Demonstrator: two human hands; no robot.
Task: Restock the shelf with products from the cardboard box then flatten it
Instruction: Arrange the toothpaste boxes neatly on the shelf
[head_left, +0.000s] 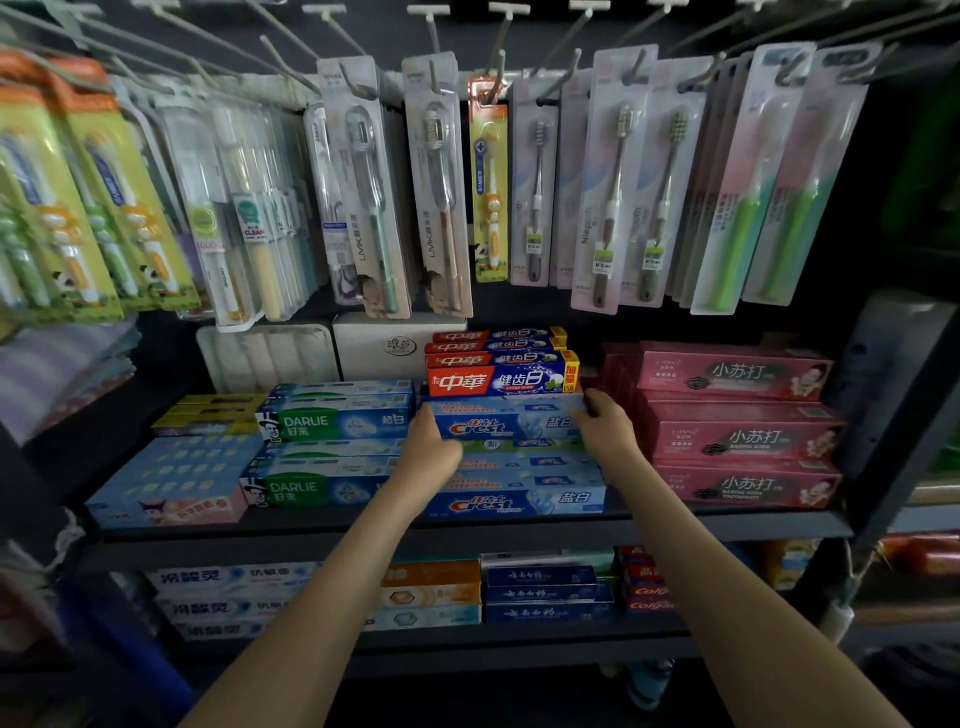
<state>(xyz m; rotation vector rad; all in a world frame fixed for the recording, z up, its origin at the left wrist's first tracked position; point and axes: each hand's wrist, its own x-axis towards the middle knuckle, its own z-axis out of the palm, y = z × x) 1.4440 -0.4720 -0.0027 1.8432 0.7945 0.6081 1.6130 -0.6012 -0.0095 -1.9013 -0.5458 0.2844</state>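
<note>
A blue Crest toothpaste box (506, 425) lies on top of a stack of Crest boxes (519, 501) in the middle of the dark shelf (467, 525). My left hand (430, 449) holds its left end and my right hand (605, 423) holds its right end, fingers curled over the box edges. Right behind it stands a stack of red and blue toothpaste boxes (501, 371). The cardboard box is not in view.
Green Darlie boxes (332, 423) sit left of the Crest stack, pink toothpaste boxes (737, 436) right of it. Packaged toothbrushes (441, 182) hang on hooks above. A lower shelf (519, 636) carries more toothpaste boxes. A dark upright post (904, 415) bounds the right side.
</note>
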